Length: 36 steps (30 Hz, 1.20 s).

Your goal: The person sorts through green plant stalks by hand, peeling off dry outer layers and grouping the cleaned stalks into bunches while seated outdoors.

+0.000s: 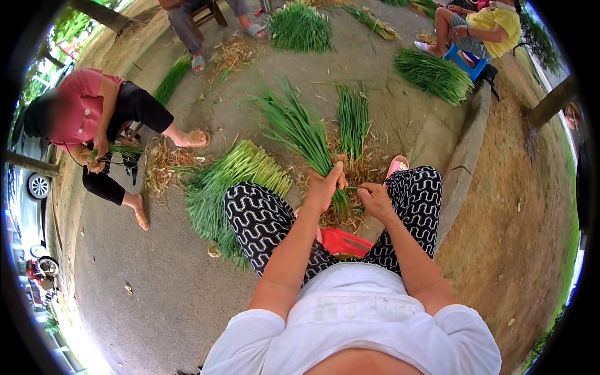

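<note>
My left hand [323, 187] is wrapped round a bunch of long green chives [297, 128], whose leaves fan out up and to the left. Close beside it, my right hand [375, 201] is closed in a pinch on what looks like a thin chive stalk, near the bunch's lower end. A smaller bundle of chives [353, 122] lies on the ground just ahead. To the left of my knee, a large pile of chives [234, 181] has its pale stems turned up and right. Dry brown trimmings [350, 172] are scattered under my hands.
Something red [344, 240] shows between my legs. At the left a seated person [84, 106] handles greens beside more trimmings [165, 162]. Further chive piles [300, 28] [434, 75] lie ahead. Another person [494, 28] sits on a blue stool [465, 62]. A kerb [465, 150] runs along the right.
</note>
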Tool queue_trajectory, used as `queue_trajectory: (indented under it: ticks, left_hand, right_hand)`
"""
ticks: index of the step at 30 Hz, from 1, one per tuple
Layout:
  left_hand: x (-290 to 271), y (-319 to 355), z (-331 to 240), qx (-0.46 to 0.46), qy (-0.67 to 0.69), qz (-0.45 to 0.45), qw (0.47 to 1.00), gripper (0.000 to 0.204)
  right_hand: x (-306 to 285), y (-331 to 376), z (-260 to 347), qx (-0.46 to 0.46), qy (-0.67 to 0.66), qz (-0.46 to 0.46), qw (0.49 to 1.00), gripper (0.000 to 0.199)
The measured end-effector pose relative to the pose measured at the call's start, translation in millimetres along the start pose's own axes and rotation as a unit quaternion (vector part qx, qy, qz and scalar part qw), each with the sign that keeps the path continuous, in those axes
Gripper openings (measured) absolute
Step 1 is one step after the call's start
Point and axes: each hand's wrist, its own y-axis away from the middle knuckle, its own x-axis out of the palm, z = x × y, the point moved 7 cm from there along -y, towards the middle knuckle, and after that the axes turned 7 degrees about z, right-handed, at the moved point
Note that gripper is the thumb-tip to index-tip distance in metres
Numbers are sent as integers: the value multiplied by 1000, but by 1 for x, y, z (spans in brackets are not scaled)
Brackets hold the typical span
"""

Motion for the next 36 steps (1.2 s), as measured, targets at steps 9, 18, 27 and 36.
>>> queue_trajectory:
  ticks: [9,18,27,36]
  left_hand:
    - [2,1,5,-13,-8,8,1000,28]
    - [8,2,-1,-45,-87,31,995,28]
    - [20,8,18,-117,-115,62,984,25]
    - [29,10,25,-135,-134,83,978,24]
  right_hand:
    - [-13,9,-46,234,-282,-113,924,22]
    - [-25,2,-68,124,-185,-147,964,56]
    - [-119,-7,22,59,-304,-265,913,42]
    - [-182,-13,58,-18,-359,-316,878,40]
